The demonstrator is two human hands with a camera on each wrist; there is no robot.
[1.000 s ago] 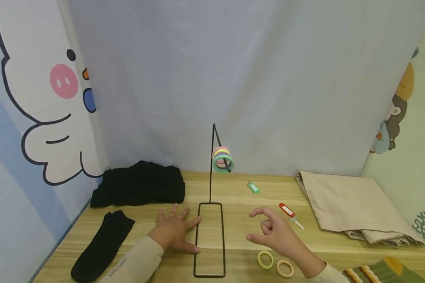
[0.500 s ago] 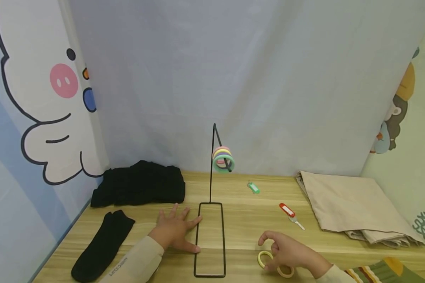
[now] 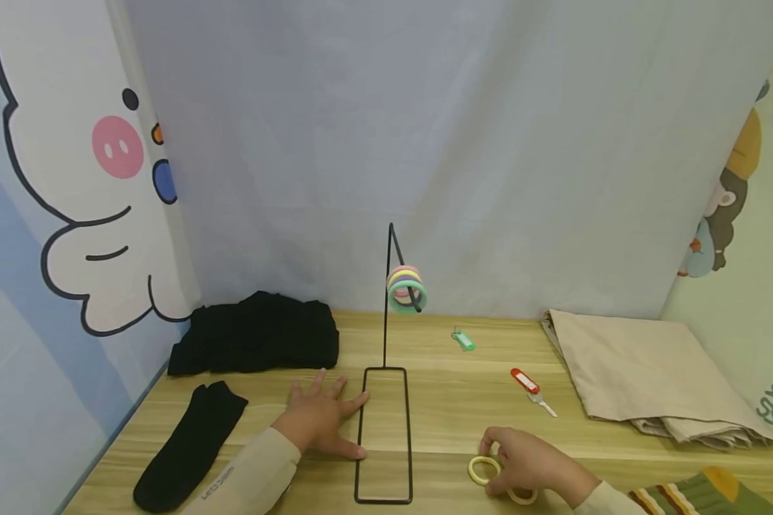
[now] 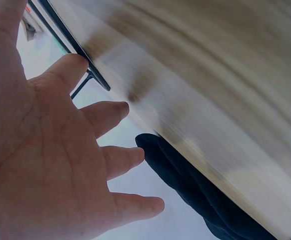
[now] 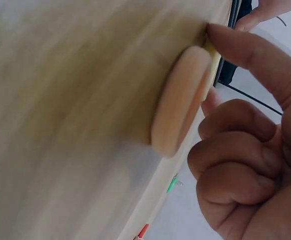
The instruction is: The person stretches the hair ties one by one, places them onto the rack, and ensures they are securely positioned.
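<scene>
My left hand (image 3: pixel 322 418) lies with spread fingers on the table, its thumb and index finger touching the left side of the black wire stand's base (image 3: pixel 358 429). On the stand's arm hang several coloured rings, a green ring (image 3: pixel 391 299) foremost. At the right, my right hand (image 3: pixel 530 461) has its thumb and index finger on opposite edges of a yellow ring (image 3: pixel 473 473) lying on the table; the other fingers are curled in. An orange ring (image 5: pixel 178 105) lies next to it, partly hidden by the hand in the head view.
Behind lie a green key tag (image 3: pixel 465 340) and a red key tag (image 3: pixel 524 380) with a key. Black folded cloth (image 3: pixel 258 336) and a black sock (image 3: pixel 190 450) are at the left. Beige cloth (image 3: pixel 644 368) and a striped green sock (image 3: pixel 702 490) are at the right.
My right hand has come down from above the table to the yellow ring, and its thumb and index finger have closed in on it. The left hand has stayed in place.
</scene>
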